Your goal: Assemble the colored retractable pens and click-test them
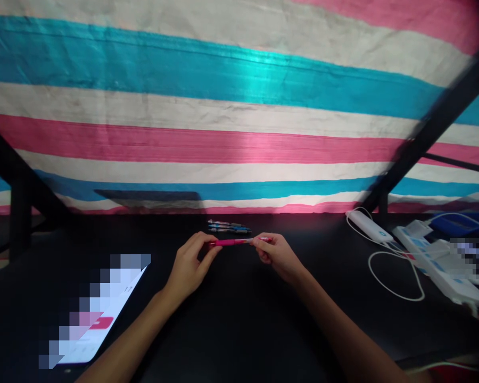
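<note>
A pen with a pink grip [226, 242] and a clear barrel is held level between my two hands, just above the black table. My left hand [192, 260] pinches its pink end between thumb and fingers. At the other end of the barrel, the fingers of my right hand [277, 255] are closed round the pen and hide part of it. Just beyond my hands, several pens [229, 229] with clear and blue parts lie side by side on the black table [239, 319].
On the left lies a lit screen [115, 308], partly blurred out. To the right are a white power bank [369, 226], a white power strip [439, 266] with plugs, and looping white cables [397, 299]. Dark frame bars [427, 133] stand before a striped sheet [223, 143].
</note>
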Motion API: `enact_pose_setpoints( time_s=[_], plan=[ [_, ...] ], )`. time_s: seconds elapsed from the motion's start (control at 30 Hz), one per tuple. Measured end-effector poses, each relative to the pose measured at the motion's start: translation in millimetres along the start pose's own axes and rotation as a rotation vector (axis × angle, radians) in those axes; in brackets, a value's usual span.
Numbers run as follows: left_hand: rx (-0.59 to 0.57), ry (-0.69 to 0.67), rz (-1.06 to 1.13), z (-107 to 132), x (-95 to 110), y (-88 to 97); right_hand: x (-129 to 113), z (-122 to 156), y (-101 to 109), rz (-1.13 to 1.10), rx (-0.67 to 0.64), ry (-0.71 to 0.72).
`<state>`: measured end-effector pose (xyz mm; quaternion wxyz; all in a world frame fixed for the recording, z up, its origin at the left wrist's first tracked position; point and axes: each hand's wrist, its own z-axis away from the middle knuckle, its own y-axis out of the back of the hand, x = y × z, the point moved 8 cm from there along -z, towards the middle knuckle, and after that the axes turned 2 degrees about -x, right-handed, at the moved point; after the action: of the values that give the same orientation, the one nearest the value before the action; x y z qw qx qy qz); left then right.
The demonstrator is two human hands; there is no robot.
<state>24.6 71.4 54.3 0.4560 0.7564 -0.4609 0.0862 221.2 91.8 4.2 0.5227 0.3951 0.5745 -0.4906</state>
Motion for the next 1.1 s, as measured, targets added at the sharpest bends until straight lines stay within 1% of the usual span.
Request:
enact_pose_setpoints(
  time_s=[0.07,0.13,0.2,0.27,0.37,0.47,0.57,0.63,0.77,0.83,0.93,1.0,1.07,1.1],
  plan=[
    [-0.005,-0.030,-0.065,-0.7,2.3,-0.9,1.0,0.8,-1.1,0.016,0.004,-0.009],
    [-0.026,-0.100,-0.217,-0.9,7.9,-4.3,1.5,2.0,-4.2,0.038,-0.010,-0.014],
    [-0.088,-0.182,-0.411,0.1,13.9,-12.8,0.6,3.2,-8.4,0.064,-0.038,-0.002],
    [-0.158,-0.231,-0.565,1.8,17.2,-22.3,-1.2,3.9,-11.8,0.109,-0.061,0.022],
    [-0.202,-0.215,-0.699,3.4,19.5,-30.5,-3.0,4.0,-13.7,0.228,-0.059,0.036],
    [-0.218,-0.165,-0.799,4.6,23.1,-35.7,1.7,5.2,-17.8,0.309,-0.080,-0.034],
    [-0.221,-0.166,-0.830,6.4,30.3,-40.0,8.9,9.9,-27.1,0.289,-0.162,-0.133],
    [-0.206,-0.174,-0.827,7.1,33.8,-40.2,13.3,14.0,-32.2,0.218,-0.207,-0.201],
    [-0.146,-0.203,-0.851,7.4,35.2,-35.7,23.2,21.6,-41.2,0.054,-0.300,-0.353],
    [-0.108,-0.228,-0.861,7.6,33.9,-33.5,26.4,23.4,-44.7,0.000,-0.332,-0.391],
    [-0.047,-0.244,-0.856,8.5,28.4,-31.4,28.8,24.7,-49.6,-0.042,-0.351,-0.394],
    [-0.037,-0.229,-0.840,9.3,22.2,-32.0,29.1,25.1,-51.3,-0.028,-0.332,-0.368],
    [-0.058,-0.186,-0.816,9.8,15.1,-33.7,25.4,24.1,-50.0,0.078,-0.283,-0.287],
    [-0.081,-0.157,-0.800,10.0,11.7,-34.9,20.9,23.2,-49.2,0.165,-0.257,-0.218]
  ],
)
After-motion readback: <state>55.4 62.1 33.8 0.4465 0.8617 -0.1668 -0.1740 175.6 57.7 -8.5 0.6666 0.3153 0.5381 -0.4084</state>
